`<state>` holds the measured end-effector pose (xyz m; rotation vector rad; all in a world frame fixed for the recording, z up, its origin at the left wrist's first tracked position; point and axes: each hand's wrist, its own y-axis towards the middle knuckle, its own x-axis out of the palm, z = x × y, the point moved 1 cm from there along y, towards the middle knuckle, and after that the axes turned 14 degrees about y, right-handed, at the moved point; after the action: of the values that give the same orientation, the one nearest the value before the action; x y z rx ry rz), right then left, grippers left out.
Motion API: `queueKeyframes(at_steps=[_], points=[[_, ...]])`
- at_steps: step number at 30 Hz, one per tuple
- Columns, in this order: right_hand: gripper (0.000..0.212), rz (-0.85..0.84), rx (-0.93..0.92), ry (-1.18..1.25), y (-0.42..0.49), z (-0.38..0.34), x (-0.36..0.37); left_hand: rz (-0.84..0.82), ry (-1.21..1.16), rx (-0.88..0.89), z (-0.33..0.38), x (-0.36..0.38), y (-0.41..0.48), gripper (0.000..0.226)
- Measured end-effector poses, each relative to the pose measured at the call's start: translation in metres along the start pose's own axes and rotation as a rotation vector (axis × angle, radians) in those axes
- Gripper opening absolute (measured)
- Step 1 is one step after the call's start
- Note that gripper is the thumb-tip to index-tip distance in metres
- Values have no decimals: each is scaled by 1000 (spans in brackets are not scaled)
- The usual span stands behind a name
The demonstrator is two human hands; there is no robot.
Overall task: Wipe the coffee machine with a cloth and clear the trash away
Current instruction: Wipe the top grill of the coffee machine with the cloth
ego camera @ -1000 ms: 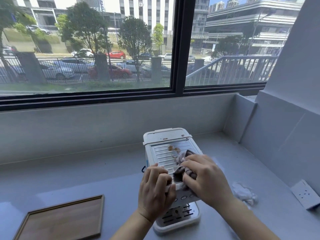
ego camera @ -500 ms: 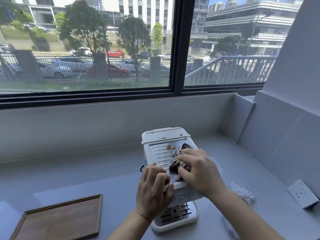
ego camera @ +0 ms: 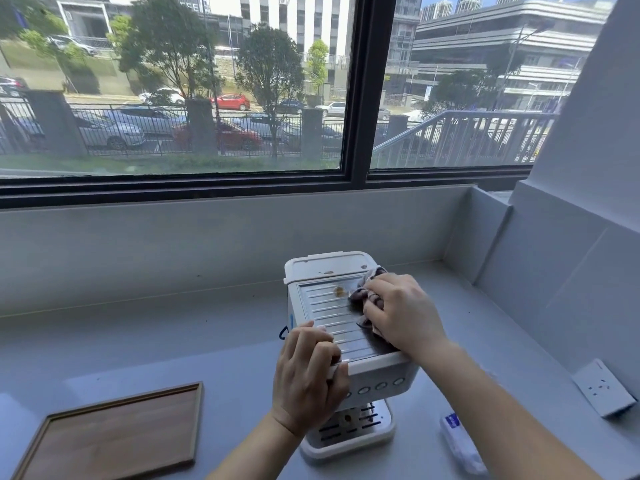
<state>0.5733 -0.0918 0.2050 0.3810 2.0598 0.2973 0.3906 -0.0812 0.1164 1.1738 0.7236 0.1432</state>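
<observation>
- While the left hand [ego camera: 308, 375] is gripping the front left corner of the coffee machine [ego camera: 377, 372], fingers curled together over its top edge, the right hand [ego camera: 403, 313] is pressing a bunched cloth [ego camera: 360, 294] onto the ribbed top, fingers clamped round the fabric.
- The machine is standing mid-counter [ego camera: 173, 341], toward the front edge.
- The wiping step is looking under way but unfinished. A brown stain [ego camera: 338, 291] is sitting just beside the cloth, on its left, and small crumbs [ego camera: 328, 272] are lying on the lid [ego camera: 311, 266] behind it.
- The next move is probably calling for a short sweep leftward over that stain, with the left hand bracing so the machine is not sliding.
- A white wrapper [ego camera: 457, 441], likely the trash, is lying near the counter's front right edge, partly hidden by the right forearm, and clearing it is not yet begun.
- The wooden tray [ego camera: 114, 434] is lying at the front left corner, showing only bare wood inside its rim.
- The drip tray [ego camera: 349, 427] at the machine's foot is carrying a small brown spot on its slotted plate. Whether liquid is sitting below, I cannot tell.
</observation>
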Motion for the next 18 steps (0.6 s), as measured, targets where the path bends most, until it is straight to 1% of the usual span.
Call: queueKeyframes(at_steps=[1,2,5,6,7,11,13,15,16,18], points=[[21,3,6,-11,4,-2,2,5,-1,1,0,0,-1,16],[21,-10,-28,-7,3,-7,5,9,-1,4,0,0,-1,16],[26,-119,-200,80,-19,-15,9,4,2,21,-1,0,-3,15],[27,-135,-214,92,-22,-11,5,7,2,26,-1,0,-3,15],[25,-129,-197,86,-18,-5,0,10,6,27,0,1,-2,14],[24,-43,5,4,12,-1,-1,17,8,5,1,0,1,16],[24,-55,-28,-42,8,-12,11,6,2,11,1,-1,-1,16],[24,-73,-120,-22,-10,-14,17,-10,0,13,0,-1,-2,16],[24,-77,-118,10,-17,-11,15,-14,-1,12,0,-1,-2,16],[23,-36,-31,26,-9,-1,7,-12,1,4,1,-1,-1,17]])
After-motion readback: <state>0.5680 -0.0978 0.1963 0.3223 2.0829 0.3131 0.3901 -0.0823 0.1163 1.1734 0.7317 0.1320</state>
